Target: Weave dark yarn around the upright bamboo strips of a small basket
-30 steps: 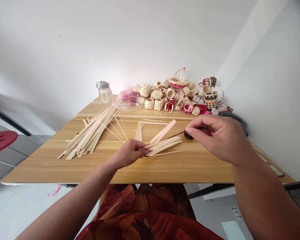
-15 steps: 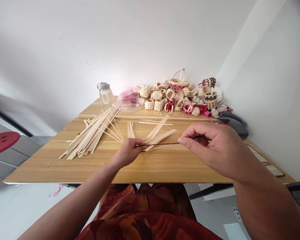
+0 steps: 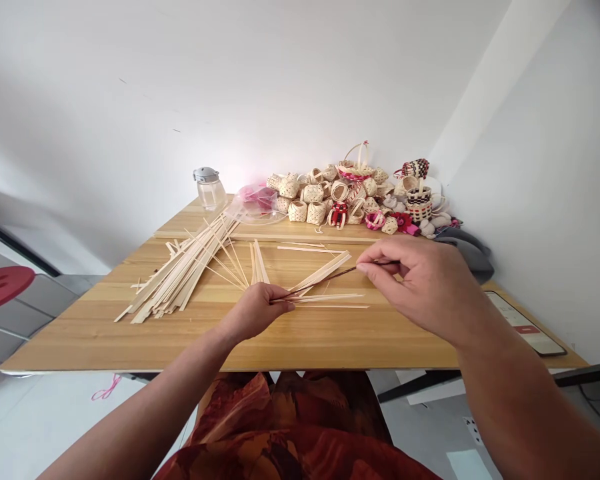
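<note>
My left hand point(image 3: 254, 310) is closed in a pinch on the near ends of a small fan of pale bamboo strips point(image 3: 325, 270) just above the wooden table point(image 3: 305, 333). My right hand point(image 3: 420, 283) pinches a thin dark strip point(image 3: 330, 275) that runs from its fingertips down to my left hand. A few loose pale strips point(image 3: 330, 298) lie flat under the fan.
A large bundle of bamboo strips point(image 3: 185, 270) lies at the left of the table. Several small woven baskets point(image 3: 350, 197) are heaped at the back, beside a glass jar point(image 3: 209, 187) and a clear plastic bag point(image 3: 255, 202). A phone point(image 3: 525, 323) lies at the right edge. A red stool point(image 3: 3, 283) stands at far left.
My right hand moved left and nearer, drawing the dark strip out toward the fan. The strips in my left hand turned and shifted a little to the left.
</note>
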Motion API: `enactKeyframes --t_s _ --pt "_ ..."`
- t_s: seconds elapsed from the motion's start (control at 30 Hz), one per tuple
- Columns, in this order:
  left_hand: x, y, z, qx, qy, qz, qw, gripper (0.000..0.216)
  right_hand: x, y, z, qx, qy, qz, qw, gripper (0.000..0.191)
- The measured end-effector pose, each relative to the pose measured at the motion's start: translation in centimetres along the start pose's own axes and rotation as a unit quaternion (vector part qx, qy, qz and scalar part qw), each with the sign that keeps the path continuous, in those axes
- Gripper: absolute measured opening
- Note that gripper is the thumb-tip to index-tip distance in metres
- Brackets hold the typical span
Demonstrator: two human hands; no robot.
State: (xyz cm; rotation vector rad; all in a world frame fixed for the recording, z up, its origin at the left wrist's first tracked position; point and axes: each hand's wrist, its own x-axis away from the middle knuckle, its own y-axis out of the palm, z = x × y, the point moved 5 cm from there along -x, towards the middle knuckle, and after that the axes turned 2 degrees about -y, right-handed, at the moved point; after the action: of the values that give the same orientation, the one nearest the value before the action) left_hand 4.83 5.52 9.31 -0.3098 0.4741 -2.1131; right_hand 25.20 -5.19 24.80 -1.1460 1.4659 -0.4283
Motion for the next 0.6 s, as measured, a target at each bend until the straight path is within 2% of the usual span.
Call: enactKeyframes --t_s 0.13,0.23,0.4,0.6 --pt "0.0 -0.5 -0.3 0.019 -0.023 0.020 0.999 0.043 0.4 1.1 1.4 -0.004 0.060 -0.040 0.997 0.010" --pt "-0.2 -0.9 -0.6 0.015 -0.042 0.039 0.998 0.043 0.8 1.4 1.1 -0.037 0.079 -0.078 0.993 0.014" --pt "-0.4 -1.0 -0.9 0.001 -0.053 0.044 0.998 0.044 0.7 1.1 0.0 -0.061 0.087 -0.091 0.990 0.022" --pt "-0.4 -1.0 -1.1 0.012 -0.041 0.037 0.998 0.047 0.6 1.5 0.0 -0.068 0.071 -0.116 0.988 0.028"
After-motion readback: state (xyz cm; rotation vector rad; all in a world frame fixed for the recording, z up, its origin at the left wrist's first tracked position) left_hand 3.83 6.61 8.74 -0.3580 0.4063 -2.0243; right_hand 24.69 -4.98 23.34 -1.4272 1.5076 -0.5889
